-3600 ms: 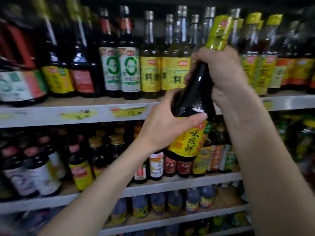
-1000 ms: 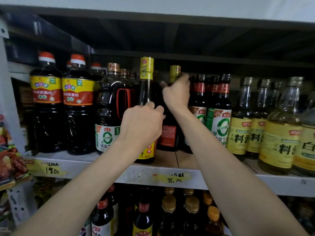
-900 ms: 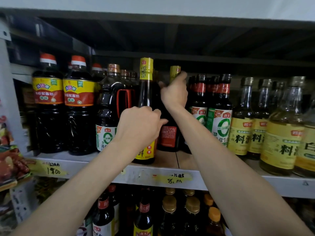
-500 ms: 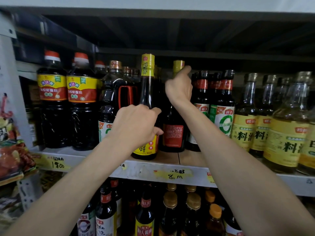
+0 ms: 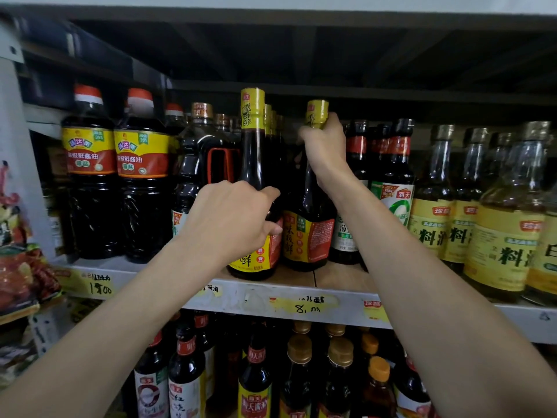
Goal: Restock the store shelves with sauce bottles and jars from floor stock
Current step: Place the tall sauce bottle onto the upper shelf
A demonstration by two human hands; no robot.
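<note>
Gripping the dark body of the front soy sauce bottle (image 5: 252, 152), our left hand (image 5: 232, 218) curls its fingers round the glass just above the label. This yellow-capped bottle stands upright at the front edge of the shelf (image 5: 256, 298).

Left of that hand we count two large red-capped bottles (image 5: 89, 188) full of dark sauce, with a third red cap behind them. A dark jug (image 5: 196, 176) with a red handle stands just beside the hand. Behind the held bottle at least three more yellow caps run back in a file.

Between our hands the second soy sauce bottle (image 5: 307, 236) stands upright, just beside the first and a little further back. Our right hand (image 5: 327, 152) is closed round its neck, right under the yellow cap. Bare shelf board lies under the right wrist, and dark open room runs above every cap.

Right of that hand we count three red neck bands on dark bottles (image 5: 398, 167). Beyond them stand at least four pale cooking-wine bottles (image 5: 509, 236) with yellow labels.

Below both arms the lower shelf bottles (image 5: 301, 372) crowd too closely to count.
</note>
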